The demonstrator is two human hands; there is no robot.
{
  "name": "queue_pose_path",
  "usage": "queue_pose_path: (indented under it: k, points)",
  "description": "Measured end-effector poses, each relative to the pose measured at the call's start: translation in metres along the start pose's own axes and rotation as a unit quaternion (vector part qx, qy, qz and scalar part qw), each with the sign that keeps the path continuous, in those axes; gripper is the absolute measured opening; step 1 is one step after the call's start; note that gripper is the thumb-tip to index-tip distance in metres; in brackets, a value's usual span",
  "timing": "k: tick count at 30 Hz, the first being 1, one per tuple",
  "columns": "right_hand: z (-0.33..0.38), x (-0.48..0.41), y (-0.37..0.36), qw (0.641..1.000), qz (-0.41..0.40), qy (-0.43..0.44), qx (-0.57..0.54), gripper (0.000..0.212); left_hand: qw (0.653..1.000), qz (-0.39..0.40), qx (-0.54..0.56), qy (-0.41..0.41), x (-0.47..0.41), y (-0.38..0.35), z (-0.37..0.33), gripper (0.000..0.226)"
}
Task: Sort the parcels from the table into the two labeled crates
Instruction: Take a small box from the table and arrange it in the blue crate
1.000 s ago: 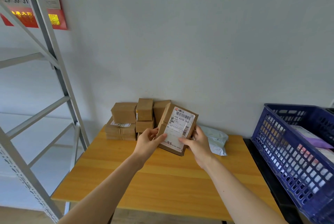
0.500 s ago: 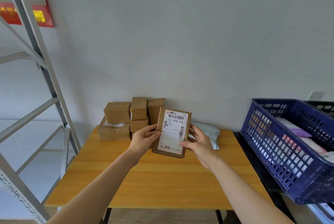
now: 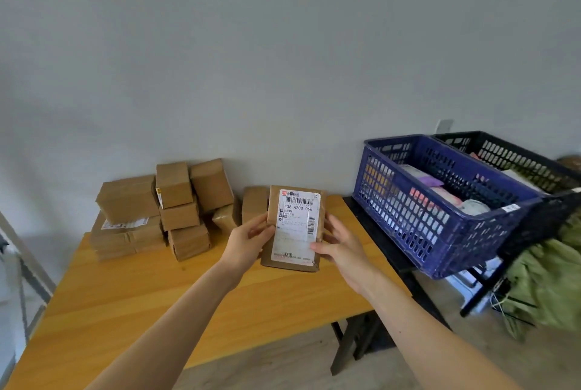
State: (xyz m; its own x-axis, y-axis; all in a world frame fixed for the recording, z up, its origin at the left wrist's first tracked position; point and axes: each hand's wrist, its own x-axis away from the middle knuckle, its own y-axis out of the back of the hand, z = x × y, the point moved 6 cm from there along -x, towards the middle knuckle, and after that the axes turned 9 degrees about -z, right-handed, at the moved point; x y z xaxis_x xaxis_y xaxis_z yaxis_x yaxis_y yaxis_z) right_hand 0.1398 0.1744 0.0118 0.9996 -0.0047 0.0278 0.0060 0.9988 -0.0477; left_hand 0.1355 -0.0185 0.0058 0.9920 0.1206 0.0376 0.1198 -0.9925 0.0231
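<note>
I see brown parcel held upright, label facing me; box stack at 10 o'clock; blue crate, black crate at 2, part-filled.

At frame centre, the left hand and right hand grip a brown parcel by its side edges, upright, with its white shipping label facing the camera, above the wooden desk. Left of it, cardboard boxes are piled against the wall. At right, a blue crate holding packets stands beside a black crate.
</note>
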Motion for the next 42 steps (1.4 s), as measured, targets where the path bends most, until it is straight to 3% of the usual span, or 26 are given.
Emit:
queue_pose_path:
  k: [5, 14, 17, 24, 29, 42]
  points:
    - [0.001, 0.015, 0.057, 0.998, -0.048, -0.007, 0.036, 0.058, 0.999, 0.043, 0.008, 0.017, 0.001, -0.060, 0.003, 0.038]
    - [0.005, 0.046, 0.204, 0.991, -0.132, -0.007, -0.021, 0.058, 0.994, 0.106, -0.009, 0.022, 0.026, -0.209, -0.005, 0.046]
    - [0.006, 0.056, 0.254, 0.989, -0.141, -0.011, -0.030, 0.059, 0.994, 0.112, -0.014, 0.011, 0.039, -0.259, -0.008, 0.040]
    - [0.004, 0.073, 0.376, 0.988, -0.142, -0.026, -0.049, 0.068, 0.993, 0.109, -0.040, 0.009, 0.073, -0.378, -0.018, 0.032]
    - [0.004, 0.073, 0.446, 0.992, -0.123, -0.022, -0.037, 0.063, 0.993, 0.094, -0.070, 0.015, 0.085, -0.444, -0.023, 0.032]
    - [0.036, 0.000, 0.539, 0.996, -0.085, 0.015, -0.004, 0.058, 0.995, 0.060, -0.076, 0.019, 0.029, -0.538, -0.058, 0.028]
